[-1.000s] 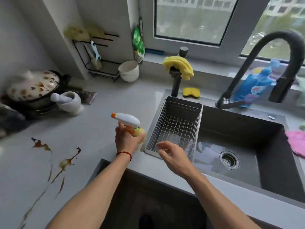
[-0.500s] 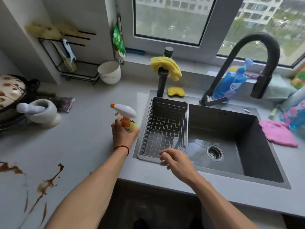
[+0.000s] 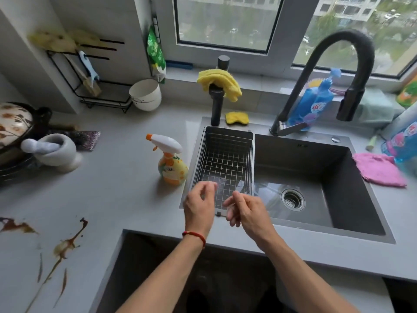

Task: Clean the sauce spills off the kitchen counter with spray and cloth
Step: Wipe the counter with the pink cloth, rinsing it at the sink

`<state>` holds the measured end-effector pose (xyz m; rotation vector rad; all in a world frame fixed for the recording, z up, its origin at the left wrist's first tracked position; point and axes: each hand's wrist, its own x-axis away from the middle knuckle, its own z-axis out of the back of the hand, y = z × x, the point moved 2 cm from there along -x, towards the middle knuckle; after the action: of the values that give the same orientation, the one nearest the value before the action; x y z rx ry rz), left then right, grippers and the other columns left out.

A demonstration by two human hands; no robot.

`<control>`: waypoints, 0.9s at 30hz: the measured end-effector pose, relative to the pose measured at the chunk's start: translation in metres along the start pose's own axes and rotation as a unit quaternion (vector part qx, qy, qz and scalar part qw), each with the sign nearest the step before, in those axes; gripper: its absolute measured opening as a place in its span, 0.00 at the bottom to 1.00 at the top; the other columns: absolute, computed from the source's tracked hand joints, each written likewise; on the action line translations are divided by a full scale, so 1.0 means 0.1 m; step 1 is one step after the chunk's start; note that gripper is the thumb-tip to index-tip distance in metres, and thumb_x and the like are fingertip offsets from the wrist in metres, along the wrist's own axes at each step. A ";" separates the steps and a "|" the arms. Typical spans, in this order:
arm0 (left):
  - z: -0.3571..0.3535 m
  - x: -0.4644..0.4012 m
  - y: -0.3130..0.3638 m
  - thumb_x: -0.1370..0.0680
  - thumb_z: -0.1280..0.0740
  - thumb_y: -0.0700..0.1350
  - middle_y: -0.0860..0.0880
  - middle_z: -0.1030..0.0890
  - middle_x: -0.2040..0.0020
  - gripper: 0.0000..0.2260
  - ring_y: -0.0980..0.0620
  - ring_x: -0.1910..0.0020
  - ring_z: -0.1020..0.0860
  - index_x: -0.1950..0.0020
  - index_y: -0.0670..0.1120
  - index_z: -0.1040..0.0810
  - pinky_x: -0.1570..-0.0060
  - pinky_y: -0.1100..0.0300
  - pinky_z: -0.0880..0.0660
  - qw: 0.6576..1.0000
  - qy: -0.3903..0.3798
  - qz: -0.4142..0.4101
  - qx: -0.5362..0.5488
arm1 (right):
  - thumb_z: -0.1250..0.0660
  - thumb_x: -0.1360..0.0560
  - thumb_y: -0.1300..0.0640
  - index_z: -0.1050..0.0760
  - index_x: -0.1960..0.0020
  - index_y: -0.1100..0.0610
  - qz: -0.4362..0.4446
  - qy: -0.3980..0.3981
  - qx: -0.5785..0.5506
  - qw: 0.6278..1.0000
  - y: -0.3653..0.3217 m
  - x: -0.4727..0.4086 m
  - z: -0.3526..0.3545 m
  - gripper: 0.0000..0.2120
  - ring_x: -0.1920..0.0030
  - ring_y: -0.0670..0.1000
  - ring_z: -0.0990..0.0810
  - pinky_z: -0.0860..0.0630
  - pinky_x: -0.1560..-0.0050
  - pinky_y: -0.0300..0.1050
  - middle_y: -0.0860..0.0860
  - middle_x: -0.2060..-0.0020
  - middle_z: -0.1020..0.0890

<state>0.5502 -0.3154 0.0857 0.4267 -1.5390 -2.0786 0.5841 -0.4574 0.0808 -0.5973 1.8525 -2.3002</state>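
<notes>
Yellow-and-orange spray bottle [image 3: 172, 162] with white trigger head and orange nozzle, upright on grey counter [image 3: 117, 177], just beyond left hand [image 3: 199, 208], right hand [image 3: 247, 212] alongside, both loosely curled, grasping nothing

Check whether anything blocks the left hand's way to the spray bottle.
Nothing visible does. The spray bottle stands upright on the counter, just beyond the left hand, with bare counter between them.
</notes>
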 end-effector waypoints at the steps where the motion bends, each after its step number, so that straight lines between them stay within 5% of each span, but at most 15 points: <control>1: -0.08 0.07 0.08 0.15 0.40 0.51 0.56 0.16 0.54 0.13 0.63 0.53 0.19 0.48 0.48 0.17 0.57 0.70 0.22 0.999 -0.038 -0.005 0.011 | 0.40 0.13 0.53 0.17 0.53 0.62 0.003 0.004 -0.018 1.000 -0.01 0.02 0.04 0.19 0.71 0.55 0.20 0.25 0.70 0.41 0.60 0.69 0.16; 6: -0.41 0.29 0.19 0.16 0.43 0.56 0.48 0.14 0.57 0.18 0.52 0.59 0.15 0.46 0.49 0.16 0.64 0.53 0.17 0.988 -0.124 0.034 0.087 | 0.34 0.16 0.57 0.15 0.52 0.63 0.023 0.009 -0.062 0.998 -0.02 0.09 0.22 0.13 0.66 0.53 0.17 0.20 0.65 0.45 0.58 0.66 0.14; 11: -0.68 0.55 0.36 0.16 0.39 0.48 0.48 0.14 0.51 0.12 0.53 0.52 0.14 0.41 0.48 0.17 0.57 0.54 0.15 0.989 -0.134 0.008 0.057 | 0.35 0.16 0.62 0.15 0.44 0.60 0.011 -0.007 -0.100 0.995 0.02 0.24 0.64 0.10 0.52 0.61 0.12 0.14 0.48 0.56 0.59 0.55 0.12; 19: -1.58 0.85 0.75 0.21 0.28 0.43 0.54 0.14 0.51 0.08 0.57 0.50 0.16 0.43 0.49 0.15 0.49 0.58 0.17 0.984 -0.175 -0.025 -0.025 | 0.42 0.13 0.63 0.19 0.38 0.61 -0.008 0.003 -0.120 0.993 0.23 0.54 1.78 0.13 0.50 0.56 0.12 0.15 0.49 0.46 0.57 0.51 0.12; 27: -2.56 1.26 1.11 0.24 0.25 0.43 0.53 0.13 0.58 0.04 0.55 0.56 0.14 0.50 0.48 0.12 0.52 0.53 0.16 0.963 -0.260 -0.067 0.000 | 0.34 0.16 0.52 0.13 0.46 0.59 -0.007 0.136 -0.077 0.988 0.38 0.88 2.90 0.14 0.61 0.57 0.11 0.14 0.58 0.49 0.56 0.61 0.12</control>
<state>0.6070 -0.6140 0.1191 -0.0296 -1.8366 -2.4265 0.6082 -0.7597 0.1129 -0.3237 2.1665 -2.3636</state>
